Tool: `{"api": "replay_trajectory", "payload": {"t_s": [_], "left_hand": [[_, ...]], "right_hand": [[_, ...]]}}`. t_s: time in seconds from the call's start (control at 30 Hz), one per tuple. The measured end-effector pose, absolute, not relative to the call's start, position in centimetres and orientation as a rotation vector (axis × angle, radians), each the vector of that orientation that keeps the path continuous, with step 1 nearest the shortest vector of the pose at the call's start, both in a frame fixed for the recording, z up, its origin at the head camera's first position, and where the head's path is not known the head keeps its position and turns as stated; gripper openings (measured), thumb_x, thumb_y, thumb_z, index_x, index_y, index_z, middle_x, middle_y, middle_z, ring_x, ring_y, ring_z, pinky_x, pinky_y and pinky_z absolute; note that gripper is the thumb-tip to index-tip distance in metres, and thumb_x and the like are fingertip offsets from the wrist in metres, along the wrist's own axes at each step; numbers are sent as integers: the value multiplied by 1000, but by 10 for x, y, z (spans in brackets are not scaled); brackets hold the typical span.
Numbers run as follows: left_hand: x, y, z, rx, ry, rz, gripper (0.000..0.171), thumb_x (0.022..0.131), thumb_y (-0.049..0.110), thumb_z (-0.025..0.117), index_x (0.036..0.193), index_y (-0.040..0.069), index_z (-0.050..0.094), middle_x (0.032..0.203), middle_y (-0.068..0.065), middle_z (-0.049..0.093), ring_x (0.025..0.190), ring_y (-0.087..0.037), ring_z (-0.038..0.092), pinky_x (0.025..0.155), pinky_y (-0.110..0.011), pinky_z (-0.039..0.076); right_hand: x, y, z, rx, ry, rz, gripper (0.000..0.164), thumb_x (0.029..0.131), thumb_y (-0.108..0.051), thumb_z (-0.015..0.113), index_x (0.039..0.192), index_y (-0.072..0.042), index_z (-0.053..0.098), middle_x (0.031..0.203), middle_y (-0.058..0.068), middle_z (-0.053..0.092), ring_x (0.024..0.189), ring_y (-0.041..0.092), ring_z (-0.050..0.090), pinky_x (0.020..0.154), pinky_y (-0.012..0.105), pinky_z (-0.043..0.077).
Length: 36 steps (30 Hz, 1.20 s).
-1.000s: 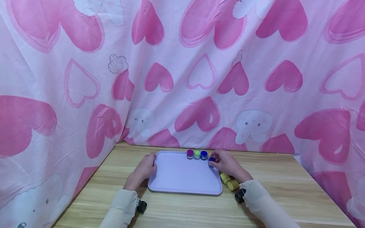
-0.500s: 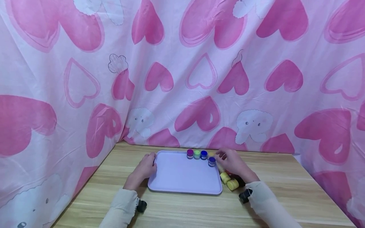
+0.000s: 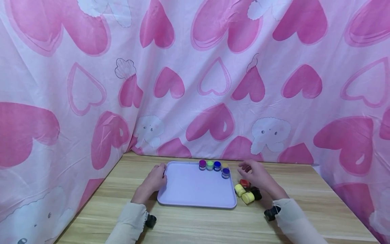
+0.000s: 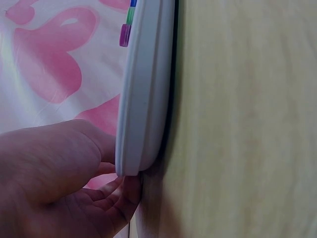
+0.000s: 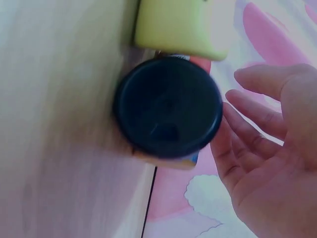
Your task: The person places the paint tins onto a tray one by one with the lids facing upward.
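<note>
A pale lilac tray (image 3: 195,189) lies on the table. My left hand (image 3: 156,178) grips its left edge, thumb at the rim and fingers curled against the outer side in the left wrist view. Along the tray's far edge stand small paint jars: magenta (image 3: 202,165), green (image 3: 210,165), blue (image 3: 217,166) and an orange-lidded one (image 3: 224,165), partly hidden behind a dark blue jar (image 3: 225,173). My right hand (image 3: 255,174) hovers right of the tray, fingers loosely bent around nothing. Near it are a red jar (image 3: 245,184) and a black-lidded jar (image 5: 168,106).
Two yellow jars (image 3: 248,197) lie on their sides close to the tray's right edge, beside the red and black ones. The wooden table (image 3: 195,227) meets a pink heart-patterned curtain (image 3: 210,122) at the back and left.
My right hand has let go of the dark blue jar, which stays on the tray, and moved right. The orange-lidded, red and black jars have come into sight. My left hand keeps its place.
</note>
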<state>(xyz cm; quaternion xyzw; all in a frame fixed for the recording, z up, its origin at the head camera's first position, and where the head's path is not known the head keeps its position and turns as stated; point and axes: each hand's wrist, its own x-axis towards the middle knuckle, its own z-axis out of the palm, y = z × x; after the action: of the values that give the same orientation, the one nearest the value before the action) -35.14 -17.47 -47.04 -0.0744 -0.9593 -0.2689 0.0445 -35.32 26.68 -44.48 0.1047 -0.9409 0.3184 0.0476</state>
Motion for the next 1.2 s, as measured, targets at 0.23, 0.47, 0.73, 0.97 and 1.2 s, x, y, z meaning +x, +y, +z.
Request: {"api": "replay_trajectory", "payload": {"t_s": [0.23,0.47,0.73,0.97,1.2], "left_hand": [[-351,-174,-470,-228,-2928,-821,35,102,2,63,135,-8,59,124,-26,65,117,-36,66,110,-55,58],[-350,-174,-469,-228,-2928,-824,35,102,3,63,135,-8,59,126,-27,64,118,-36,66,112,-56,57],[-349,-174,-469,-226,-2933,-831,35,102,3,64,136,-8,58,126,-26,64,117,-36,66,111,-56,57],[-350,-174,-470,-209,-2943,-843,36,104,4,63,138,-7,58,128,-26,64,120,-36,65,112,-55,57],[-350,-174,-470,-228,-2934,-820,35,103,3,63,136,-8,58,127,-27,64,121,-38,65,113,-56,56]], "right_hand": [[-350,279,-449,374,-2901,1016,31,104,-23,74,131,-8,73,114,2,75,104,20,68,84,35,65],[-345,291,-454,532,-2913,1006,25,102,-17,75,127,-11,76,114,-2,77,106,17,69,86,27,62],[-338,298,-454,550,-2961,1057,24,103,-24,76,126,-18,76,121,-3,75,114,19,67,91,30,59],[-337,302,-456,636,-2980,1088,25,101,-22,77,126,-18,75,120,-3,75,117,23,65,94,40,58],[-335,304,-458,623,-3016,1105,28,99,-14,76,126,-20,74,120,-2,73,114,22,64,100,45,59]]}}
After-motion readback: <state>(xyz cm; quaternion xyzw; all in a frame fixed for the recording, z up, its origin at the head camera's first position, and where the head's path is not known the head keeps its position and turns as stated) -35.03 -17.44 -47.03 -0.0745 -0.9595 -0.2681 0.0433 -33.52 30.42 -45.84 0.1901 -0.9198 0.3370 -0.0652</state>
